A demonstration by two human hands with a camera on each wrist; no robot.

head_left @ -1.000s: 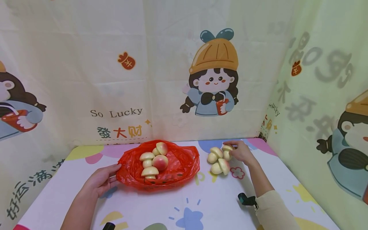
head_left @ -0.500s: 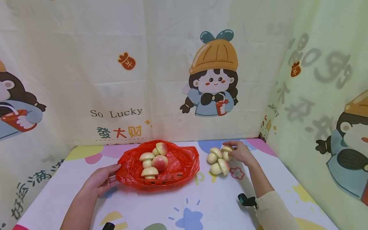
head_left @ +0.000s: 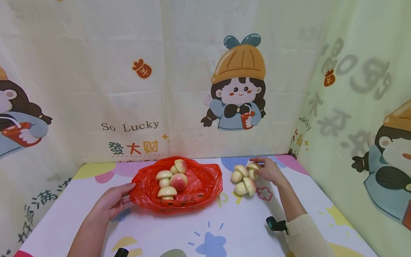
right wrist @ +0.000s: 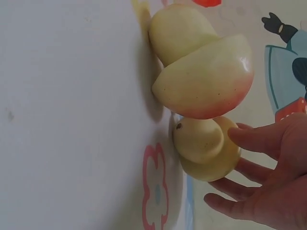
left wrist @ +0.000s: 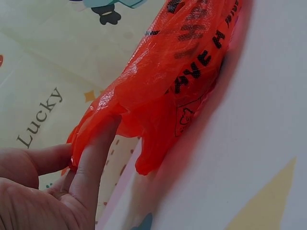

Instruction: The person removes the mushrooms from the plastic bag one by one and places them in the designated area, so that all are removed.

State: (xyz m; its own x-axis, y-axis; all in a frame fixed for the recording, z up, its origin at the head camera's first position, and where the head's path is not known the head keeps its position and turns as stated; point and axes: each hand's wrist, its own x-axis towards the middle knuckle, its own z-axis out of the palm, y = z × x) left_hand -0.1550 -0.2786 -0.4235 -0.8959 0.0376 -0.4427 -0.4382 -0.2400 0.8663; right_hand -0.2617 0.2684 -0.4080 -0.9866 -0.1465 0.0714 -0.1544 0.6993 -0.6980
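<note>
My left hand (head_left: 110, 202) pinches the left edge of a crumpled red plastic bag (head_left: 205, 182), which lies spread with its mouth upward. In the left wrist view the thumb and a finger hold the thin plastic (left wrist: 158, 76), printed with black letters. Inside the bag sit several cream toy mushrooms (head_left: 167, 192), one with a pink-red cap (head_left: 178, 182). At the right, my right hand (head_left: 271, 172) has its thumb on one toy mushroom (right wrist: 204, 143) and its fingers behind it. Right against that one are two more mushrooms, the nearer one (right wrist: 206, 79) blushed pink on its cap.
A white cloth (head_left: 179, 232) with coloured prints covers the table. Pale curtains (head_left: 186, 71) with cartoon figures stand close behind and at both sides. A small black device (head_left: 276, 224) sits at the right wrist, and another (head_left: 121, 252) shows near the left forearm.
</note>
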